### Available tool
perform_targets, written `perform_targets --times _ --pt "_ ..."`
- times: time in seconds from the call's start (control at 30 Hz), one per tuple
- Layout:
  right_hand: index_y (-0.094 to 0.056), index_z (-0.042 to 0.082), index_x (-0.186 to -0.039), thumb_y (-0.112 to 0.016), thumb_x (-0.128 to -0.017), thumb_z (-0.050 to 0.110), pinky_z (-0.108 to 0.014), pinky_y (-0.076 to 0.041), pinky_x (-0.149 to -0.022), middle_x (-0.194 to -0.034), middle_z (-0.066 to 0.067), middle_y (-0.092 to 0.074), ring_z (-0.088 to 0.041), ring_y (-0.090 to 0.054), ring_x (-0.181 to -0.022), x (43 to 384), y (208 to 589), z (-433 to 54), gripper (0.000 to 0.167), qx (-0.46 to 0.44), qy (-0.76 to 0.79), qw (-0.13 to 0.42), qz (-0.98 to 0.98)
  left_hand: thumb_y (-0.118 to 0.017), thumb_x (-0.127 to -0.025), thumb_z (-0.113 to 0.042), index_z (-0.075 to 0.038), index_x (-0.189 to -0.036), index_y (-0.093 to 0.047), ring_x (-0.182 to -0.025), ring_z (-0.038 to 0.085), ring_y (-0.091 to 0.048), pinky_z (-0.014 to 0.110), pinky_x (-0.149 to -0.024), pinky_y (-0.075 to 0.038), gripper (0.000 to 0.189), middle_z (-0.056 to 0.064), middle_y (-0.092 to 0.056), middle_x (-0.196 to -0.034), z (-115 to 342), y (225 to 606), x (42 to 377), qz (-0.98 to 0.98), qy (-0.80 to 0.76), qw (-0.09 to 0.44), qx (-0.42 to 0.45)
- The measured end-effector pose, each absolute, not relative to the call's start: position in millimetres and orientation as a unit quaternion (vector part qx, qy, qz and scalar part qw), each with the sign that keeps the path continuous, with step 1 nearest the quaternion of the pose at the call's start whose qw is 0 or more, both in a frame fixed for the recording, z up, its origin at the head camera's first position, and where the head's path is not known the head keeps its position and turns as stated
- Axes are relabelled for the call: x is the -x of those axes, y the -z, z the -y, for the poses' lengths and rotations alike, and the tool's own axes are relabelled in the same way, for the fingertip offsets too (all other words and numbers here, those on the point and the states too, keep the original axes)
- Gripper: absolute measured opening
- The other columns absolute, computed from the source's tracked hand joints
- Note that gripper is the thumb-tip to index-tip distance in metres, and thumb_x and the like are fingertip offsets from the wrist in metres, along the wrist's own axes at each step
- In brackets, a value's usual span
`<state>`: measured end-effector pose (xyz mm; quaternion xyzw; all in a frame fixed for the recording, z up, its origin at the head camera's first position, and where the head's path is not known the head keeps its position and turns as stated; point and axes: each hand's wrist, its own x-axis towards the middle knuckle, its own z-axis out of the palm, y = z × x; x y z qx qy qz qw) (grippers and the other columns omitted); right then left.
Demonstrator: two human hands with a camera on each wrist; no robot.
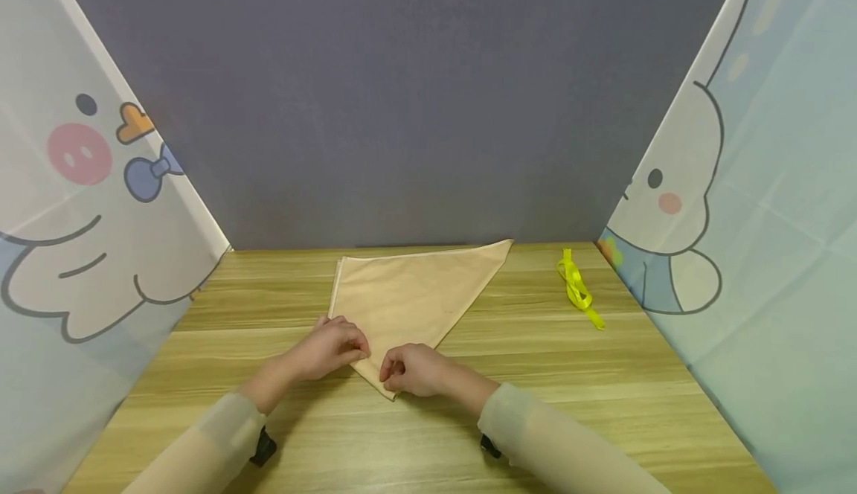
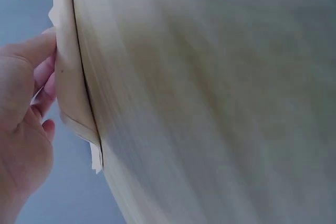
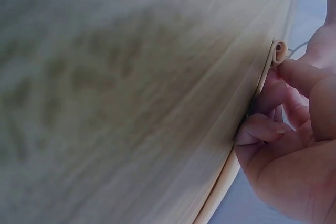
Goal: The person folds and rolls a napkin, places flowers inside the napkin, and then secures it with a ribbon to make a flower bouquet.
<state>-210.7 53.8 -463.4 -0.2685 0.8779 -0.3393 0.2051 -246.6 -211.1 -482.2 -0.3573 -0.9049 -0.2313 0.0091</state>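
Note:
A beige cloth (image 1: 415, 286), folded to a pointed shape, lies on the wooden table. Its near edge is turned over into a narrow roll, whose curled end (image 3: 281, 51) shows in the right wrist view. My left hand (image 1: 335, 347) pinches this edge at the left, the thumb against the folded strip (image 2: 68, 66) in the left wrist view. Close to the near corner, my right hand (image 1: 416, 370) pinches the same edge with curled fingers. The hands are a short way apart. Some fingertips are hidden behind the cloth.
A bundled yellow ribbon (image 1: 577, 289) lies at the table's (image 1: 535, 375) right side. Behind stands a dark grey panel (image 1: 415, 107). Cartoon-printed sheets flank the table on the left (image 1: 40, 271) and right (image 1: 777, 256).

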Motion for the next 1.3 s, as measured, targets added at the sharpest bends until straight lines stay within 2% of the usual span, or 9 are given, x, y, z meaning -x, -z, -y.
perform_targets --times 0.13,0.3,0.53,0.73,0.83,1.1,1.3 --pt "-0.075 0.022 -0.097 -0.08 -0.101 0.017 -0.021 -0.046 -0.069 -0.082 0.013 -0.066 -0.002 -0.055 -0.073 212 466 -53 0.008 0.273 0.332 0.205 -0.879 -0.081 -0.101 -0.024 -0.032 -0.102 -0.079 -0.099 0.004 -0.057 0.038 -0.087 -0.028 0.008 -0.022 -0.073 -0.101 219 483 243 0.894 0.252 -0.005 0.372" --pt "-0.075 0.022 -0.097 -0.079 -0.102 0.017 -0.02 -0.044 -0.067 -0.078 0.013 -0.064 -0.002 -0.053 -0.069 210 467 -54 0.008 0.282 0.326 0.204 -0.879 -0.087 -0.095 -0.02 -0.031 -0.109 -0.083 -0.109 0.007 -0.059 0.043 -0.095 -0.032 0.018 -0.02 -0.074 -0.111 225 481 238 0.889 0.26 -0.033 0.376" --pt "-0.075 0.022 -0.091 -0.081 -0.096 0.014 -0.018 -0.046 -0.065 -0.073 0.014 -0.062 0.001 -0.054 -0.067 203 459 -59 0.011 0.295 0.312 0.208 -0.879 -0.087 -0.095 -0.024 -0.029 -0.11 -0.085 -0.108 0.006 -0.059 0.037 -0.092 -0.031 0.016 -0.019 -0.074 -0.108 218 478 225 0.881 0.266 -0.03 0.389" --pt "-0.069 0.025 -0.087 -0.09 -0.09 0.034 -0.019 -0.047 -0.064 -0.074 0.014 -0.062 0.0 -0.055 -0.066 191 457 -61 0.023 0.289 0.277 0.212 -0.892 -0.088 -0.094 -0.022 -0.027 -0.109 -0.086 -0.105 0.003 -0.059 0.036 -0.091 -0.029 0.016 -0.018 -0.075 -0.107 206 479 214 0.88 0.272 -0.034 0.387" --pt "-0.068 0.025 -0.09 -0.092 -0.088 0.036 -0.019 -0.048 -0.067 -0.078 0.015 -0.059 0.001 -0.052 -0.069 186 458 -65 0.027 0.307 0.241 0.199 -0.899 -0.089 -0.093 -0.023 -0.027 -0.108 -0.086 -0.104 0.001 -0.059 0.034 -0.089 -0.028 0.016 -0.019 -0.074 -0.106 202 482 211 0.878 0.278 -0.037 0.389" --pt "-0.074 0.022 -0.093 -0.09 -0.091 0.026 -0.015 -0.049 -0.072 -0.082 0.018 -0.061 0.005 -0.054 -0.074 181 460 -78 0.017 0.335 0.248 0.176 -0.892 -0.087 -0.095 -0.024 -0.027 -0.112 -0.086 -0.106 0.002 -0.062 0.034 -0.09 -0.028 0.018 -0.017 -0.078 -0.11 203 482 210 0.864 0.297 -0.057 0.402" --pt "-0.078 0.022 -0.097 -0.09 -0.092 0.029 -0.015 -0.049 -0.071 -0.083 0.018 -0.06 0.006 -0.053 -0.074 177 462 -84 0.015 0.342 0.247 0.155 -0.893 -0.084 -0.097 -0.026 -0.028 -0.115 -0.086 -0.106 0.0 -0.064 0.033 -0.093 -0.032 0.019 -0.018 -0.08 -0.113 209 481 213 0.859 0.313 -0.078 0.397"
